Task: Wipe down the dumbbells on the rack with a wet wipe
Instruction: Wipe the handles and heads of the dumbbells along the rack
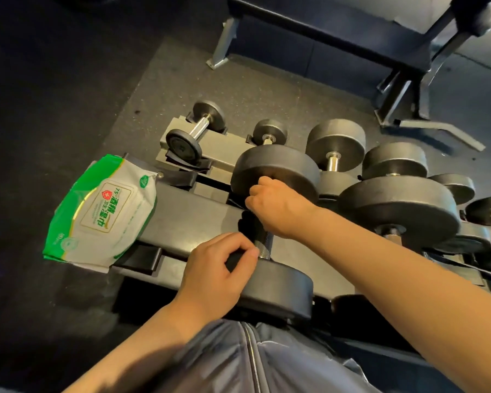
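Head view: right hand (275,205) grips dumbbell (272,222) handle, left hand (219,268) pinches it; wipes pack (102,211) beside.

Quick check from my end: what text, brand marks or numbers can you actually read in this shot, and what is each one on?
"75°" on the label panel of the wet wipe pack.
"酒精" in green on the same panel.
"湿巾" in green beside it, with two smaller characters too blurred to read.
Round green logos and fine print elsewhere on the pack: too small to read.
End face of the small dumbbell: embossed marks, illegible.
Other dumbbells: no readable text.
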